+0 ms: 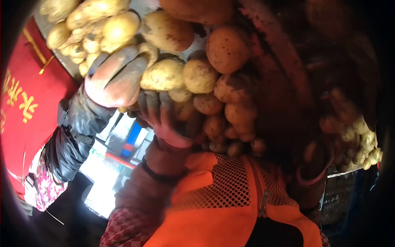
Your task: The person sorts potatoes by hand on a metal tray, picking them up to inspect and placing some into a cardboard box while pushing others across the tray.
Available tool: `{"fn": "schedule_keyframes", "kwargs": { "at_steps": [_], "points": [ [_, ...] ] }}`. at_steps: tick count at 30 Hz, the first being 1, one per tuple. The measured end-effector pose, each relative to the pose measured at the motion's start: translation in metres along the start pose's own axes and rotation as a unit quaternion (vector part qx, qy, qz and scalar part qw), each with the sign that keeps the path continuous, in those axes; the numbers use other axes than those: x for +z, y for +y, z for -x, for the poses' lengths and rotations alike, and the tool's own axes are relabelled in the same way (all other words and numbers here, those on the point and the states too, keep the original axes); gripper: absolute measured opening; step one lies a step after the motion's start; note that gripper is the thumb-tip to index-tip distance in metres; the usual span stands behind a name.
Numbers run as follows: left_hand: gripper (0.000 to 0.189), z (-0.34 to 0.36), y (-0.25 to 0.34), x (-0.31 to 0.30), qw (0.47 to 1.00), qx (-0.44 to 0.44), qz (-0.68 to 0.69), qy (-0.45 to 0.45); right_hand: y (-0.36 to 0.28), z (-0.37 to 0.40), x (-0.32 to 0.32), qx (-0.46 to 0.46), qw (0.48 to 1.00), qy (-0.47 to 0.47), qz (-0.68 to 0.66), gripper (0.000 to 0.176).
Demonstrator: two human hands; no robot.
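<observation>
Saw L hand [161,119] in a reddish glove, pushed up into the potato pile [214,103]. Found its fingers [153,102] half-curled, tips pressed just under a big pale potato [162,75], w/ a smaller potato [180,95] right beside them. Couldn't tell whether anything was actually gripped. Traced a checkered sleeve [123,230] from that wrist down to an orange mesh vest [222,193].

Made out R hand [314,162] in deep shadow, well apart from L fingers, near small potatoes [362,144] by the surface edge [337,173]. Fingers too dark to read: clenched or released, couldn't tell.

Noted a co-worker's gloved hand [117,78], pink and grey, just above L fingers, touching the same big pale potato from the side. Saw a black sleeve [78,127] behind it and a red apron w/ yellow lettering [24,94] beyond. Spotted more yellow potatoes [94,29] heaped past that glove.
</observation>
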State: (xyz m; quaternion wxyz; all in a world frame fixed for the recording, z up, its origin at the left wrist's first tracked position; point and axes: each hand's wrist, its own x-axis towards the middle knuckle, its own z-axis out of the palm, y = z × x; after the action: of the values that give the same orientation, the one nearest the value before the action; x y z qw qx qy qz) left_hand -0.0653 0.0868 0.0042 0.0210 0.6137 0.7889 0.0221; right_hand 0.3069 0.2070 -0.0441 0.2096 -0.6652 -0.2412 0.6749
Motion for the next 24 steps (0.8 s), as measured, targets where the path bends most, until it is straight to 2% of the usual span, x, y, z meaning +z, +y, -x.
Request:
{"fn": "schedule_keyframes", "kwargs": {
  "at_steps": [1, 4, 6, 8, 9, 12, 14, 16, 18, 19, 20, 21, 22, 24],
  "points": [
    [0.073, 0.005, -0.001, 0.002, 0.999, 0.022, 0.030, 0.039, -0.003, 0.002, 0.000, -0.012, 1.000, -0.007, 0.005, 0.031],
    [0.071, 0.001, -0.005, -0.003, 0.997, 0.037, 0.061, 0.006, -0.014, 0.009, 0.002, -0.038, 0.999, -0.022, 0.019, 0.031],
    [0.065, 0.007, 0.003, -0.006, 0.998, 0.012, 0.060, 0.010, -0.020, 0.014, 0.004, -0.049, 0.998, -0.031, 0.032, 0.030],
    [0.065, 0.009, 0.012, -0.005, 0.995, 0.008, 0.071, 0.063, -0.028, 0.026, 0.003, -0.076, 0.994, -0.051, 0.054, 0.030],
    [0.070, 0.009, 0.017, -0.009, 0.995, -0.014, 0.070, 0.075, -0.029, 0.034, 0.002, -0.086, 0.992, -0.062, 0.065, 0.030],
    [0.075, 0.028, 0.017, -0.017, 0.993, -0.030, 0.108, 0.034, -0.027, 0.054, 0.005, -0.102, 0.985, -0.094, 0.104, 0.029],
    [0.083, 0.046, 0.007, 0.008, 0.989, -0.034, 0.109, 0.091, -0.023, 0.070, 0.009, -0.101, 0.979, -0.116, 0.132, 0.029],
    [0.083, 0.057, -0.006, 0.026, 0.996, -0.031, 0.076, 0.037, -0.009, 0.086, 0.016, -0.088, 0.984, -0.106, 0.116, 0.028],
    [0.078, 0.065, 0.005, 0.024, 0.999, -0.027, 0.037, 0.024, 0.023, 0.086, 0.013, -0.099, 0.992, -0.068, 0.046, 0.027],
    [0.071, 0.071, 0.012, 0.008, 0.998, -0.044, 0.018, -0.035, 0.043, 0.081, 0.010, -0.141, 0.985, -0.093, 0.038, 0.028],
    [0.070, 0.076, 0.008, 0.021, 0.999, -0.012, 0.033, -0.014, 0.054, 0.073, 0.000, -0.127, 0.987, -0.087, 0.040, 0.030],
    [0.069, 0.080, 0.013, 0.015, 0.998, -0.034, 0.052, -0.029, 0.048, 0.083, 0.007, -0.113, 0.989, -0.081, 0.041, 0.031],
    [0.068, 0.081, 0.023, 0.007, 0.995, -0.054, 0.073, -0.043, 0.019, 0.132, 0.031, -0.047, 0.997, -0.041, 0.052, 0.032],
    [0.066, 0.080, 0.037, 0.004, 0.995, -0.076, 0.048, 0.044, 0.033, 0.090, 0.010, -0.108, 0.990, -0.086, 0.026, 0.027]
  ]
}}
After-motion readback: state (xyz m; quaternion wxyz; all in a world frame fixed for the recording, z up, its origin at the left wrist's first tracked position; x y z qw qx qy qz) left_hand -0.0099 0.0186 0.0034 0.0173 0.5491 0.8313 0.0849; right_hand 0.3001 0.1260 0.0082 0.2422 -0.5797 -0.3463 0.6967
